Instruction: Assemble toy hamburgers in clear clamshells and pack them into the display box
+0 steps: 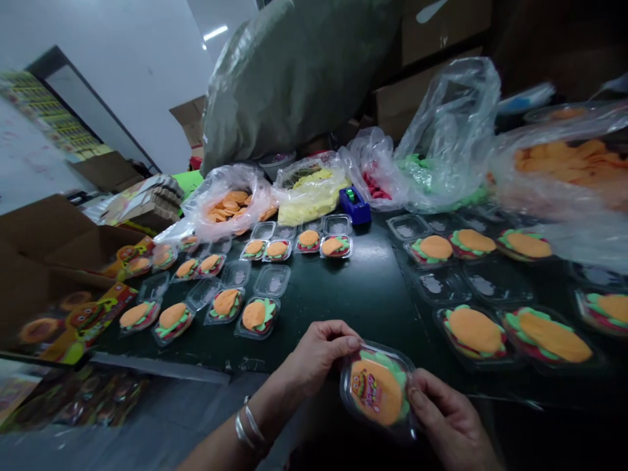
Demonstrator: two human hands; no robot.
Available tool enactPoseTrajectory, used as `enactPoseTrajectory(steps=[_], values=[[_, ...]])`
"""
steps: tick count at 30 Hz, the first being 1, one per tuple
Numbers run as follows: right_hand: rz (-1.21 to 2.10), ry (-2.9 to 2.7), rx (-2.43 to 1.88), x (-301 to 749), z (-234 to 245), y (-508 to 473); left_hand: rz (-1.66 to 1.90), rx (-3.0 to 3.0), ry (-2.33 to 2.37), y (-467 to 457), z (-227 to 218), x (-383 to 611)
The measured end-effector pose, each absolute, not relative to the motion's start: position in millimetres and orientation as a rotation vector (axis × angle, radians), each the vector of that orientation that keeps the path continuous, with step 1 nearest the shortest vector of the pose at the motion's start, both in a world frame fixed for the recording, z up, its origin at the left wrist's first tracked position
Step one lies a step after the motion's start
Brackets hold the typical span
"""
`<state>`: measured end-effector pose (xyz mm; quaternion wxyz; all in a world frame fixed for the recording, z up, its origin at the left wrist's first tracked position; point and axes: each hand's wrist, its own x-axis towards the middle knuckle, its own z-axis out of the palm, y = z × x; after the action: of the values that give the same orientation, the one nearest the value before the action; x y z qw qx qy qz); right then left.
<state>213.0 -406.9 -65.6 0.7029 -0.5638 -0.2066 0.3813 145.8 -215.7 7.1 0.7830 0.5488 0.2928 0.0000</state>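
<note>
Both hands grip one closed clear plastic clamshell point(377, 390) with a burger-shaped gummy candy and a printed label inside, held near the table's front edge. My left hand point(316, 356) pinches its upper left rim, fingers curled; silver bangles sit on that wrist. My right hand point(449, 422) holds its right side, thumb pressed on the lid. Ahead on the dark table point(363, 288) lie several open clamshells with burger gummies point(256, 315), and larger ones to the right point(475, 332).
Clear plastic bags of gummy parts line the back: orange pieces point(233, 204), yellow point(311, 193), red and green point(422, 176), more orange at the far right point(569, 163). A blue tape dispenser point(354, 204) stands among them. Cardboard boxes point(53, 242) and printed display cartons point(88, 320) sit left.
</note>
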Motion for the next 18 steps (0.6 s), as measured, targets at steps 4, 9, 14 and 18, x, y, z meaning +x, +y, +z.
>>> enactPoseTrajectory(steps=[4,9,14,18], values=[[0.821,-0.494,-1.290,224,-52,-407,0.034,1.162,0.605,-218,4,150],[0.807,-0.472,-1.316,238,-28,-401,0.037,1.207,0.607,-221,0,149],[0.745,-0.477,-1.394,248,-31,-390,-0.003,1.273,0.594,-223,10,163],[0.657,-0.275,-1.210,257,-42,-373,0.068,1.189,0.568,-215,13,169]])
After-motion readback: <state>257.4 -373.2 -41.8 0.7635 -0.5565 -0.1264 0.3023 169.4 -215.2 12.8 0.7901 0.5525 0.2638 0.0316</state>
